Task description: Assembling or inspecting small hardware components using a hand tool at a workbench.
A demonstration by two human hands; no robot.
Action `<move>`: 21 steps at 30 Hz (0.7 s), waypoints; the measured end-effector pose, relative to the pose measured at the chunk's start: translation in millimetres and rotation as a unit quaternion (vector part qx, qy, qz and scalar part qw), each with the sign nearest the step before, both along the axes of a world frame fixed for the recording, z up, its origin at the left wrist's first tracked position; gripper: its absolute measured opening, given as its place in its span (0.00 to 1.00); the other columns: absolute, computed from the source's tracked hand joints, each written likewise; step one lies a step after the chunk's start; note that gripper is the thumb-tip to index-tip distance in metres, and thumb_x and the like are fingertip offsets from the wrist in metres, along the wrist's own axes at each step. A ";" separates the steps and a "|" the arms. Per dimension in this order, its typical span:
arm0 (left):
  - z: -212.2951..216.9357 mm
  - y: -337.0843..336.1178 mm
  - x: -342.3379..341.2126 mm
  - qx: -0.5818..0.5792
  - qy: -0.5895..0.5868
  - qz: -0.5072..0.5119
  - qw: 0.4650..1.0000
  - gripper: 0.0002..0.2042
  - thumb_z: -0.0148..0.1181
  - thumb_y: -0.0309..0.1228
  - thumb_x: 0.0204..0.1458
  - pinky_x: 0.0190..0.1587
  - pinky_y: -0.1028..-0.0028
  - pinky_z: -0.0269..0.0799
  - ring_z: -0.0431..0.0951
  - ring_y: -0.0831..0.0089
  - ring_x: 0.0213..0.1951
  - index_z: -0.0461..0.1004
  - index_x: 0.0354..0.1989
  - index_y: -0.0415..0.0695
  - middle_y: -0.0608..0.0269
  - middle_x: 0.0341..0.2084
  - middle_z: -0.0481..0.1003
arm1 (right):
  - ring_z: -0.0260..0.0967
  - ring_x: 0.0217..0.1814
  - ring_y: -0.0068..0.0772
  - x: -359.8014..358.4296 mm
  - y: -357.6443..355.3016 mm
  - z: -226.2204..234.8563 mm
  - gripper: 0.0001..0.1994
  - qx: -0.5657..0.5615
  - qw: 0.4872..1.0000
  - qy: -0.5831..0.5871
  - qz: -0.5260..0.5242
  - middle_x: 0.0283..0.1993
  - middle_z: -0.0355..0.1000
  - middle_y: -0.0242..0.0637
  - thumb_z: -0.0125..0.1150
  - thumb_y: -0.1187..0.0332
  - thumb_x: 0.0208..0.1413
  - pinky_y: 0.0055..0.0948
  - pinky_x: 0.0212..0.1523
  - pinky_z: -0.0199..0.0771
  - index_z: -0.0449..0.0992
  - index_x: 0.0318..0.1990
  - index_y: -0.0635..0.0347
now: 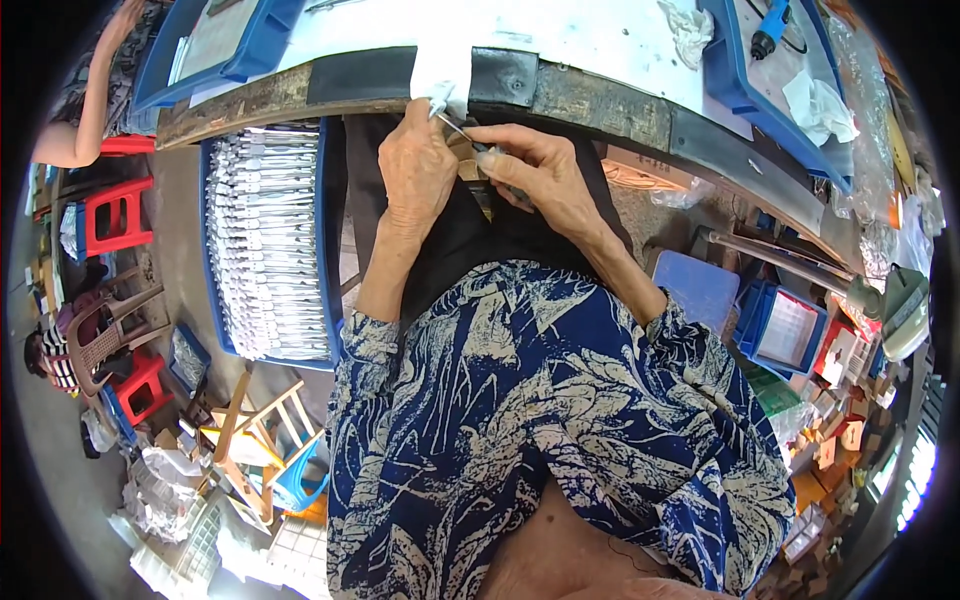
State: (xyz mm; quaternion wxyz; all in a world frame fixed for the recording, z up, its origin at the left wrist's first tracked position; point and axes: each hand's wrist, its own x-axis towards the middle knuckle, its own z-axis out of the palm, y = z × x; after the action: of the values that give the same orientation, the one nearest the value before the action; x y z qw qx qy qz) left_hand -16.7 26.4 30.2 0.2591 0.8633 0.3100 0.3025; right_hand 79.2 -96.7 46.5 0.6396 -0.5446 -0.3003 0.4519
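At the near edge of the workbench (590, 105), both my hands are at work close together. My left hand (415, 165) is closed, its thumb and finger pinching a small shiny metal piece (438, 101) against a white cloth or paper strip (445, 68) over the edge. From there a thin metal rod (452, 125) slants down to my right hand (535, 172). That hand is closed around the rod's lower end, its fingers curled. Something pale, possibly a finger covering, shows at a right fingertip. My palm hides the rest of what the right hand holds.
Left of my legs stands a blue crate (330, 300) stacked with thin metal rods with white ends. A blue tray (735, 85) at the right holds a blue electric screwdriver (770, 30) and crumpled paper. Another person's arm (90, 110) shows far left, near a red stool (118, 215).
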 end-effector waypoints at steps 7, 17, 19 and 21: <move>-0.8 0.6 -0.2 0.011 0.023 0.006 1.000 0.06 0.48 0.27 0.50 0.26 0.61 0.69 0.74 0.50 0.25 0.66 0.33 0.38 0.46 0.20 0.72 | 0.57 0.18 0.12 -1.2 -1.3 -5.4 0.13 0.012 1.000 -0.011 -0.007 0.20 0.65 0.27 0.57 0.68 0.52 0.15 0.17 0.56 0.73 0.45 0.61; -0.6 -0.8 1.0 0.018 0.013 0.012 1.000 0.05 0.50 0.25 0.48 0.26 0.62 0.70 0.74 0.51 0.25 0.66 0.32 0.37 0.47 0.19 0.72 | 0.61 0.20 0.16 3.7 0.2 -4.4 0.13 -0.009 0.995 -0.100 -0.003 0.27 0.71 0.30 0.57 0.68 0.51 0.20 0.18 0.60 0.74 0.45 0.60; 0.0 -0.5 0.6 0.035 0.008 0.001 0.999 0.05 0.51 0.24 0.47 0.26 0.63 0.70 0.74 0.52 0.25 0.66 0.31 0.37 0.47 0.20 0.72 | 0.63 0.20 0.19 2.4 2.3 -3.8 0.13 0.005 0.990 -0.144 -0.009 0.29 0.72 0.33 0.57 0.69 0.51 0.22 0.19 0.62 0.74 0.44 0.59; 0.0 -0.3 1.3 0.034 0.006 0.000 0.999 0.05 0.51 0.24 0.47 0.26 0.63 0.70 0.74 0.52 0.25 0.66 0.31 0.37 0.47 0.20 0.72 | 0.66 0.20 0.30 1.9 4.3 -5.5 0.13 0.047 0.935 -0.348 -0.053 0.28 0.71 0.39 0.57 0.69 0.48 0.28 0.20 0.65 0.74 0.43 0.58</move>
State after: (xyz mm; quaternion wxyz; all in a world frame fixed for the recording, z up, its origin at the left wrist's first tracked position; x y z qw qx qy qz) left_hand -15.4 26.1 30.2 0.2277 0.8733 0.3013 0.3076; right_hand 81.1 -92.4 40.9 0.5429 -0.6524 -0.4957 0.1843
